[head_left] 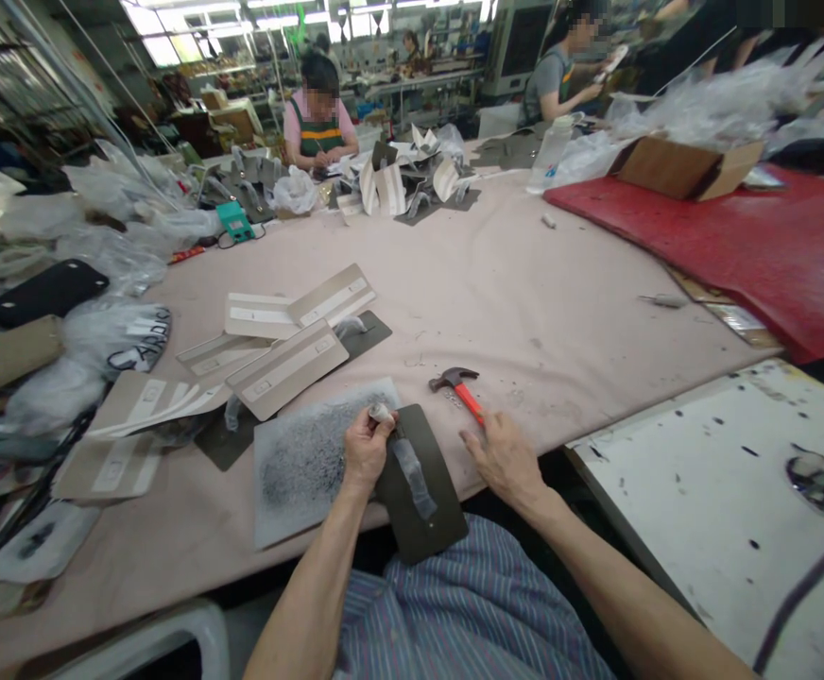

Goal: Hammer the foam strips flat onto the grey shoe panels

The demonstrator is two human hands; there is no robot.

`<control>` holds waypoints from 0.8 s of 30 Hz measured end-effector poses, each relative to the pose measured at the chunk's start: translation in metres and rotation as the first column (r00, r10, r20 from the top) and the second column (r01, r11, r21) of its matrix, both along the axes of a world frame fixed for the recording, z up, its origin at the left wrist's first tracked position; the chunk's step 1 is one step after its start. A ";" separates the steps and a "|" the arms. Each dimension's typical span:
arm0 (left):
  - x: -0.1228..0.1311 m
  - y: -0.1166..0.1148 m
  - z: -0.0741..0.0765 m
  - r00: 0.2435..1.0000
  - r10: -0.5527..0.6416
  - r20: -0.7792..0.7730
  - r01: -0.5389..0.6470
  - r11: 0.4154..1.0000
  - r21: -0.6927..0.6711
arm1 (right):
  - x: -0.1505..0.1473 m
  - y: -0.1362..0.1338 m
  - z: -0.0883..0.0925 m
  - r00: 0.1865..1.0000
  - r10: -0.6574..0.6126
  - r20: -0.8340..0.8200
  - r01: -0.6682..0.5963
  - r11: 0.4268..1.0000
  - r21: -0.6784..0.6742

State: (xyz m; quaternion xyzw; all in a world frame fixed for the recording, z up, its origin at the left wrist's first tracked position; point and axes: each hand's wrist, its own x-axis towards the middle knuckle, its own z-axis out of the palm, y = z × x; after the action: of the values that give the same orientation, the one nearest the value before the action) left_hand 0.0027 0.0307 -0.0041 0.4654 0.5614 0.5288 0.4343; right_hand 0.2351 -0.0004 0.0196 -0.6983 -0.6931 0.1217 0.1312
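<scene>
My left hand [366, 451] is closed, with thumb and fingertips pinching a small whitish, roughly cylindrical piece [381, 413] at the upper corner of a dark olive panel [444, 472]. That panel slants over the table edge onto my lap. A strip wrapped in clear plastic [413, 480] runs along its face. Under my left hand lies a grey speckled board [295, 472]. My right hand [506, 460] is around the red handle of a claw hammer [460, 385], whose dark head rests on the tabletop. Small shiny bits [450, 398] lie beside the hammer.
Several beige panels [288, 368] with pale strips overlap on the cloth-covered table [511, 274] at left. Plastic bags [111, 250] crowd the left edge. A red sheet [759, 246] carries an open carton [681, 168]. A white machine table [724, 472] adjoins at right. Co-workers sit beyond.
</scene>
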 end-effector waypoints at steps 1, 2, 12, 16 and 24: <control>0.000 0.000 0.000 1.000 0.003 0.002 -0.003 1.000 -0.003 | 0.010 0.002 -0.005 0.997 -0.016 0.079 0.019 0.999 -0.028; 0.000 0.000 -0.001 1.000 0.005 0.006 -0.005 1.000 -0.005 | 0.018 0.004 -0.010 0.991 -0.020 0.136 0.028 0.998 -0.058; -0.001 -0.001 -0.004 1.000 0.004 0.009 -0.004 1.000 -0.006 | 0.028 0.014 -0.020 0.982 0.010 0.187 0.022 0.986 -0.165; -0.001 -0.001 -0.006 0.998 -0.021 -0.063 0.022 1.000 0.013 | 0.032 0.018 -0.014 0.996 -0.020 0.087 0.038 0.977 -0.208; 0.010 -0.003 0.001 0.964 0.029 -0.266 -0.011 0.998 0.069 | 0.007 0.035 0.018 0.634 -0.416 -0.652 -0.158 0.756 -0.636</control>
State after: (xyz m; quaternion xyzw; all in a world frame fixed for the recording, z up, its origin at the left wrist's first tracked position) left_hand 0.0125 0.0277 -0.0027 0.5410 0.6011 0.4843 0.3338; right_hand 0.2424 0.0342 0.0375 -0.6315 -0.4297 0.6218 0.1726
